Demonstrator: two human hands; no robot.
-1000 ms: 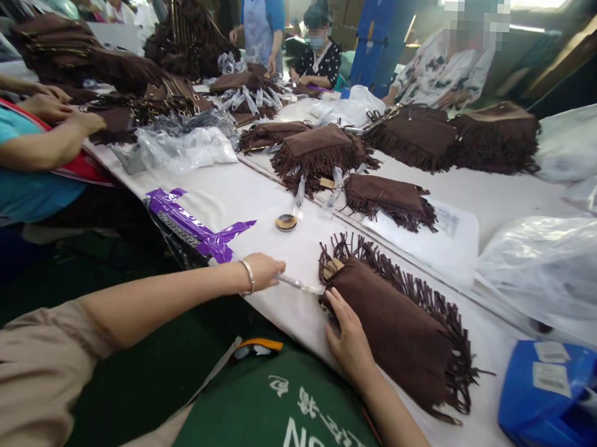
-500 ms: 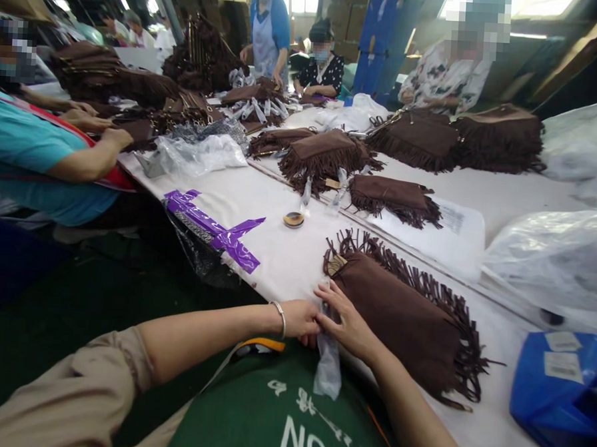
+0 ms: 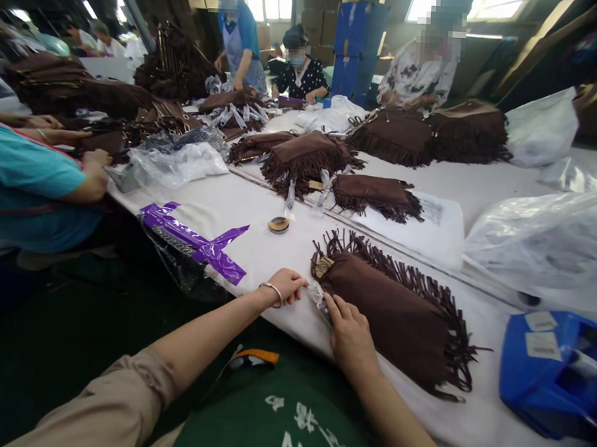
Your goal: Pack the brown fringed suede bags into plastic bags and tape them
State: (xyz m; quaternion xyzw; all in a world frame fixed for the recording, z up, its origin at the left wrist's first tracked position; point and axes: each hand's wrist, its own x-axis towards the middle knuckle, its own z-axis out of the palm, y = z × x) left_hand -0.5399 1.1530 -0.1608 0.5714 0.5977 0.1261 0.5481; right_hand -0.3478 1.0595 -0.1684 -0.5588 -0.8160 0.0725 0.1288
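Observation:
A small clear plastic bag [image 3: 315, 292] lies at the table's near edge, by the open end of a dark brown fringed bag [image 3: 391, 308]. My right hand [image 3: 351, 330] grips it, fingers pressed over its lower part. My left hand [image 3: 288, 286], with a bangle at the wrist, is closed in a pinch at the plastic's upper left end. What sits between those fingertips is too small to make out. Beside my right hand, the fringed bag rests flat, its fringe spread along the far side and right end.
A round dish [image 3: 278, 224], purple tape [image 3: 195, 243] and a blue tape dispenser [image 3: 553, 373] are on the white table [image 3: 256, 261]. Several more brown fringed bags [image 3: 309, 154] lie farther back. Clear plastic [image 3: 547, 250] is heaped at right. A co-worker in turquoise [image 3: 25, 182] works at left.
Both hands have risen from my lap edge onto the table with the small plastic bag. My left hand has moved up and left of my right. The view has shifted slightly right.

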